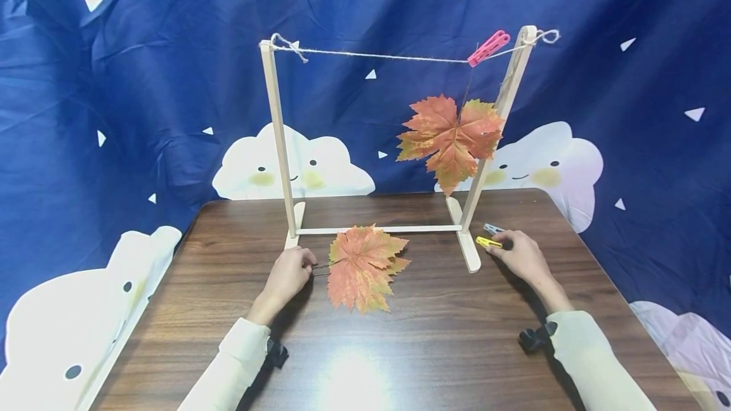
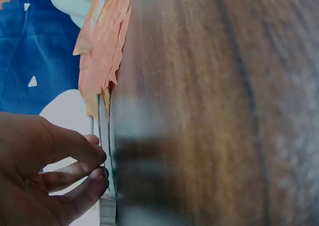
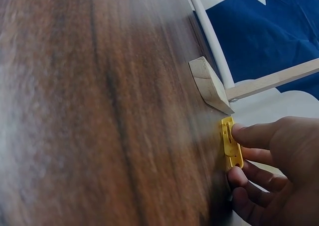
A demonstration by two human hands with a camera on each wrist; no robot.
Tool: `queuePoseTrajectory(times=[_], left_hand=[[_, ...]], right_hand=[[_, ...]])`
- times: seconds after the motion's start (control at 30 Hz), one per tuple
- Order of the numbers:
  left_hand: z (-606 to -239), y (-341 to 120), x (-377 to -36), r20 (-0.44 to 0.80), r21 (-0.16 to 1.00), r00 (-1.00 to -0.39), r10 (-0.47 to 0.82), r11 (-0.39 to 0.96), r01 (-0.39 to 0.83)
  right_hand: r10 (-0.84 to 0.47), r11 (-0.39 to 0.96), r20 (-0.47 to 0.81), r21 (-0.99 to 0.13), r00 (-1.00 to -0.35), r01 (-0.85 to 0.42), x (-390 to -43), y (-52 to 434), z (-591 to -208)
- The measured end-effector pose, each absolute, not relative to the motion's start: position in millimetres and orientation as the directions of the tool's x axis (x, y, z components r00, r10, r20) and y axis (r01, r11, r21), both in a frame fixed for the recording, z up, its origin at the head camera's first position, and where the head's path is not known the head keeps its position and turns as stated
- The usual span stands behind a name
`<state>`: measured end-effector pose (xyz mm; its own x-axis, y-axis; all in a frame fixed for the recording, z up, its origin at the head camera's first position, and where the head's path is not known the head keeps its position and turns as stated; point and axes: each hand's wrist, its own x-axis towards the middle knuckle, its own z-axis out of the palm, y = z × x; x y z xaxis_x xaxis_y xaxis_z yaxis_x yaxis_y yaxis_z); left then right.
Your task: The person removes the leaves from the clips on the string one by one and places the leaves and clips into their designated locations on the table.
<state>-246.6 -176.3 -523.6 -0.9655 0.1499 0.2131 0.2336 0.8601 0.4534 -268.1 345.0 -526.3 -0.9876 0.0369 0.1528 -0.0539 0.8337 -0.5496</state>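
Left of the table's middle, my left hand (image 1: 290,271) pinches a thin stem of the orange-green maple leaves (image 1: 365,268), which overlap just above the tabletop or on it. In the left wrist view, a second stem (image 2: 110,136) runs beside the fingertips; whether it is held too cannot be told. On the right, my right hand (image 1: 522,259) holds a yellow clothespin (image 3: 231,141) between thumb and fingers, close to the wooden foot of the stand. A grey-blue clothespin (image 1: 493,229) lies just behind that hand.
A wooden stand (image 1: 277,138) carries a string (image 1: 371,56) between its two posts. From the string's right part hangs another maple leaf (image 1: 454,138) by its stem, clipped with a pink clothespin (image 1: 488,48). The brown table (image 1: 434,347) backs onto a blue curtain (image 1: 143,81).
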Motion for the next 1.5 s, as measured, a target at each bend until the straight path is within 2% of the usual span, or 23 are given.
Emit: queuePoseTrajectory(times=[0.17, 0.4, 0.73, 0.93, 1.27, 1.5], left_hand=[[-521.0, -177.4, -247.3, 0.206, 0.49, -0.969, 0.14, 0.842, 0.226], [-511.5, -175.3, -248.7, 0.225, 0.556, -0.969, 0.106, 0.802, 0.217], [-476.7, -161.5, -250.8, 0.295, 0.639, -0.952, 0.082, 0.724, 0.261], [-448.2, -150.4, -250.9, 0.34, 0.67, -0.936, 0.087, 0.677, 0.306], [-405.2, -133.1, -252.7, 0.374, 0.705, -0.924, 0.077, 0.624, 0.337], [-383.1, -114.5, -257.3, 0.426, 0.705, -0.899, 0.098, 0.586, 0.398]], right_hand=[[0.038, 0.823, 0.178, -0.564, -0.983, -0.07, -267.9, 346.4, -525.3], [0.078, 0.788, 0.306, -0.602, -0.949, -0.13, -266.7, 345.7, -510.2], [0.07, 0.755, 0.432, -0.612, -0.899, -0.235, -267.0, 335.1, -455.6], [0.04, 0.696, 0.423, -0.662, -0.905, -0.279, -261.6, 326.1, -416.2], [-0.016, 0.662, 0.523, -0.634, -0.852, -0.401, -264.4, 312.0, -365.1], [-0.016, 0.663, 0.528, -0.63, -0.849, -0.404, -262.6, 305.3, -333.2]])
